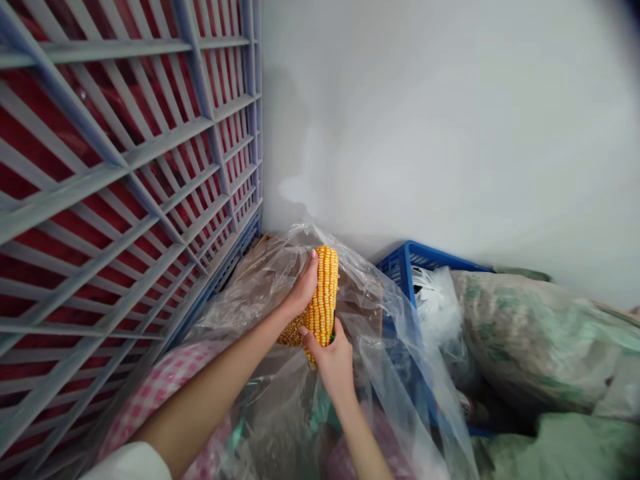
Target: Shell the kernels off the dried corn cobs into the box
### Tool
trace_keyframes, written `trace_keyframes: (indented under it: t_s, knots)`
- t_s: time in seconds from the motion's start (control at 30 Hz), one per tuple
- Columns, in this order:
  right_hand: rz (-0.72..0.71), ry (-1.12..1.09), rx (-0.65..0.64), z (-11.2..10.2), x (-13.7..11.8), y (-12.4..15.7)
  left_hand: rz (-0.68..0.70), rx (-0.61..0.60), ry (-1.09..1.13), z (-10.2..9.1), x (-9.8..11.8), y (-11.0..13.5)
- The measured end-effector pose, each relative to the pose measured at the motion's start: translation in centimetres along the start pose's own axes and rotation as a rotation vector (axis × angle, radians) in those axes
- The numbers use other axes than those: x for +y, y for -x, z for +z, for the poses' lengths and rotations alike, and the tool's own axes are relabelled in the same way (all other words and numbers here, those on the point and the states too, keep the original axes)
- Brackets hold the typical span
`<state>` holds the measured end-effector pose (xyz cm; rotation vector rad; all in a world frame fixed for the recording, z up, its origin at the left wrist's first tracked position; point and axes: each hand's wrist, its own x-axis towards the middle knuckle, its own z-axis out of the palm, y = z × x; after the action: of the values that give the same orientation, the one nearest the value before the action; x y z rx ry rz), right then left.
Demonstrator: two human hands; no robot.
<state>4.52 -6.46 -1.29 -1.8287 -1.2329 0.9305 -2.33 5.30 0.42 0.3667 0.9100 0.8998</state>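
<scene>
A yellow ear of corn (325, 287) is held upright, with its rows of kernels facing me. My left hand (304, 288) is closed around its upper left side, thumb pointing up along it. Lower down, my right hand (333, 357) grips the ear near its bottom end, thumb across the front. A small dark and green bit shows beside the right fingers; what it is I cannot make out. Behind and below the ear, loose corn kernels (291, 332) lie inside a large clear plastic bag (370, 327), which spreads open around both hands.
Stacked slatted crates (170, 183) with red contents rise on the left. A white wall (440, 127) stands ahead. To the right are a blue crate (407, 257), a white plastic bag (440, 300) and a full sack (530, 333). Pink checked cloth (167, 380) shows below my left arm.
</scene>
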Motion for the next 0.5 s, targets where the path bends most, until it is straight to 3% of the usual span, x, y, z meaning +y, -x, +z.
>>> trace_keyframes:
  t_s: [0.13, 0.3, 0.5]
  knots:
    - [-0.054, 0.196, 0.024, 0.0, 0.2, -0.5, -0.103, -0.067, 0.045, -0.1, 1.6, 0.2]
    - [-0.136, 0.487, 0.031, 0.3, 0.4, -0.6, -0.098, 0.087, 0.111, -0.3, 2.5, 0.8]
    - [-0.14, 0.389, -0.005, -0.1, 0.3, -0.7, -0.084, 0.019, 0.094, -0.1, 1.9, 1.3]
